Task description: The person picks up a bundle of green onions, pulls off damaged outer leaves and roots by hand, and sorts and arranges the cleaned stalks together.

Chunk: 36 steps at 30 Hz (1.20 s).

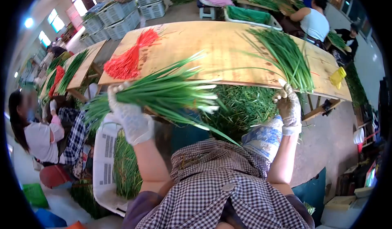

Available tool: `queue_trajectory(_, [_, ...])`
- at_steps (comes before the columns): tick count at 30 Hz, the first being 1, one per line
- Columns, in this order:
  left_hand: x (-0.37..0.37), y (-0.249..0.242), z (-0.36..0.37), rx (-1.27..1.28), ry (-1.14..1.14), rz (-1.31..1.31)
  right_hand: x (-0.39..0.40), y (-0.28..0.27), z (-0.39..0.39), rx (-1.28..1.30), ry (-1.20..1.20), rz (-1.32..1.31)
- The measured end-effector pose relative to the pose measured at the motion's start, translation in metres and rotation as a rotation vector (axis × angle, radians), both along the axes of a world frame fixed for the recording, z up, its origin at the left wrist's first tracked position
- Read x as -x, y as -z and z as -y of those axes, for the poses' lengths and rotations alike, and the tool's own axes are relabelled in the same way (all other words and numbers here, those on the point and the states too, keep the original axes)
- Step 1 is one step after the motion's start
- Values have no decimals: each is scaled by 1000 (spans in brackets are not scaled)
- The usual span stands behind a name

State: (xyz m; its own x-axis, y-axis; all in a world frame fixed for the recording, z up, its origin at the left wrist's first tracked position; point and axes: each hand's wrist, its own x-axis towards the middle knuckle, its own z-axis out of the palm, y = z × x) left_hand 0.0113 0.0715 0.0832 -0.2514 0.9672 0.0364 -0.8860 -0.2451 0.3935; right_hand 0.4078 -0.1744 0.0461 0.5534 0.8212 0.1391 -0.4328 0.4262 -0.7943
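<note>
Plainly, left hand (127,116) clamped on bunch (169,88), raised at table's (196,37) near edge, white ends rightward. Right hand (289,104) beside leaf pile (286,57), fingers bent; I can't tell whether gripping. Beyond bunch, I see red strips (124,63) on table.

Pile of grey crates (112,14) at the back left — bright window (56,21) further left — plus a person in a white tank top (315,23) back right and a red seat (54,176) lower left.
</note>
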Motion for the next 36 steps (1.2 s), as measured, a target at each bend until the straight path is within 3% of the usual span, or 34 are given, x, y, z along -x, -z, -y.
queue_trajectory(4, [-27,-30,37,-67,27,-42,40,-28,-10,27,-14,40])
queue_trajectory(6, [-55,-52,70,25,131,-425,61,-35,-21,58,-80,128])
queue_trajectory(7, [-62,-37,65,-111,97,-607,70,-39,-26,51,-135,175])
queue_trajectory(11, [-107,-26,88,-206,477,-812,105,-58,-40,167,-325,469])
queue_trajectory(14, [-133,-27,100,-228,670,-724,116,-54,-43,210,-474,588])
queue_trajectory(16, [-134,-21,91,-192,599,-686,104,-54,-33,244,-500,678])
queue_trajectory(17, [-134,-21,87,-162,536,-651,85,-31,-30,289,-475,656])
queue_trajectory(18, [-131,-24,85,-165,528,-651,74,-23,-28,531,-250,955])
queue_trajectory(20, [-124,-28,87,-192,469,-672,54,-4,-30,830,85,1143])
queue_trajectory(22, [-130,-24,91,-187,457,-708,71,-16,-36,414,74,827])
queue_trajectory(23, [-135,-19,95,-217,495,-657,87,-40,-35,319,-58,694])
queue_trajectory(24, [-139,-13,97,-250,535,-608,98,-32,-50,209,-183,202])
queue_trajectory(26, [-139,-9,98,-268,620,-583,117,-42,-48,290,-145,499])
queue_trajectory(28, [-137,-11,102,-214,588,-734,114,-36,-50,271,-178,437])
queue_trajectory(29, [-138,0,100,-191,651,-621,113,-34,-51,255,-221,382])
queue_trajectory(32, [-142,5,106,-214,573,-627,101,-25,-33,266,-239,349])
queue_trajectory(34, [-143,-13,106,-112,403,-945,73,-5,-18,230,-165,309])
queue_trajectory(36, [-134,-14,98,-85,410,-704,29,13,-3,371,-368,574])
